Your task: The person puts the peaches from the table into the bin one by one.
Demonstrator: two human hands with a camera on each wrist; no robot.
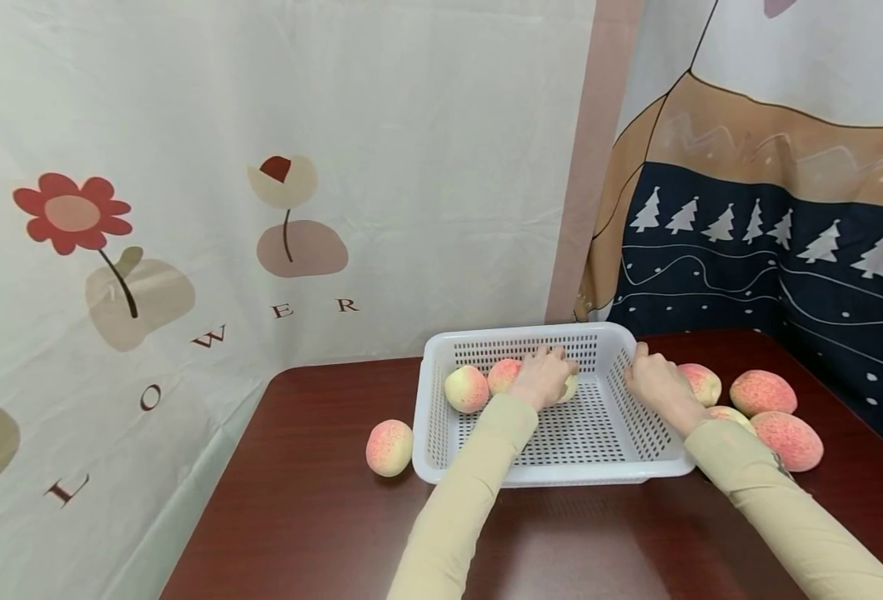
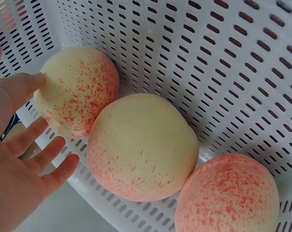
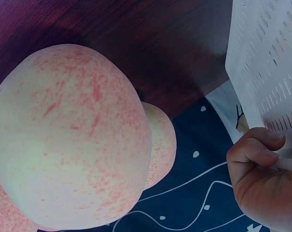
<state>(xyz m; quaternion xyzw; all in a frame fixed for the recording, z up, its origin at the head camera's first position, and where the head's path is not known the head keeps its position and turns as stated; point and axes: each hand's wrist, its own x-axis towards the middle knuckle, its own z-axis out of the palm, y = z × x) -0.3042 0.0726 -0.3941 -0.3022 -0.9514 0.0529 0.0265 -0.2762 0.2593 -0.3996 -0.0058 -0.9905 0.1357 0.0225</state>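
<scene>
A white perforated plastic basket [image 1: 576, 477] stands on the table with three pink-and-yellow peaches in a row along its left and back part. My left hand [image 1: 540, 379] reaches inside, over the rightmost peach [image 2: 85, 92]. In the left wrist view a fingertip touches that peach, and the other fingers are spread beside it. The middle peach [image 2: 143, 145] and the leftmost peach [image 1: 467, 389] lie apart from the fingers. At the basket's right side, my right hand [image 3: 261, 176] grips the rim, its fingers curled over the edge.
One peach [image 1: 389, 448] sits on the dark red table [image 1: 306, 500], just left of the basket. Several peaches [image 1: 788, 440] lie to the right, near my right forearm. A patterned cloth [image 1: 441, 167] hangs behind the table and along its right side.
</scene>
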